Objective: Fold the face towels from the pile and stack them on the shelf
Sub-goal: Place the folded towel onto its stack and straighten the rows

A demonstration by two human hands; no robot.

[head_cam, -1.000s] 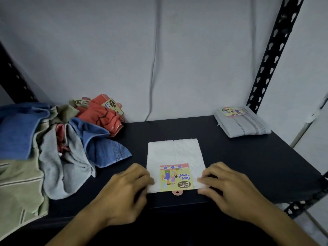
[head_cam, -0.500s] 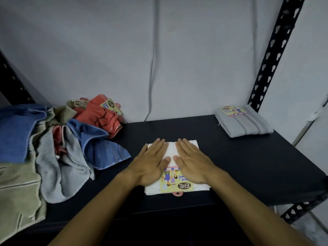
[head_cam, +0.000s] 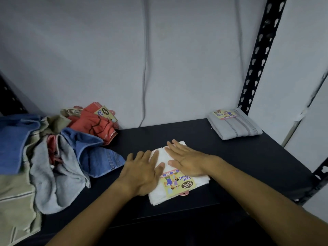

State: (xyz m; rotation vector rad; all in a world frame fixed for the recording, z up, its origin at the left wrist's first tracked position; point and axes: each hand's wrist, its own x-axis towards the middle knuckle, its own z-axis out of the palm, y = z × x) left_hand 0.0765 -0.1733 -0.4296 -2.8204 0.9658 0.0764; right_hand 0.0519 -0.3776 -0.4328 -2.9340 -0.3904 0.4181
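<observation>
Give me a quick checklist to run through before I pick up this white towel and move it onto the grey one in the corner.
1. White towel folded into a compact rectangle: ok, though it lies slightly askew on the shelf.
2. Both hands on it: ok; left hand and right hand lie flat on top, fingers straight.
3. Grip for lifting: not ok; neither hand holds an edge.
4. Landing spot: ok; the folded grey towel sits at the back right corner with nothing on top but its own label.
5. Path to it: ok; bare shelf lies between the two towels.
6. Unfolded pile: ok; it lies to the left, apart from the white towel.
</observation>
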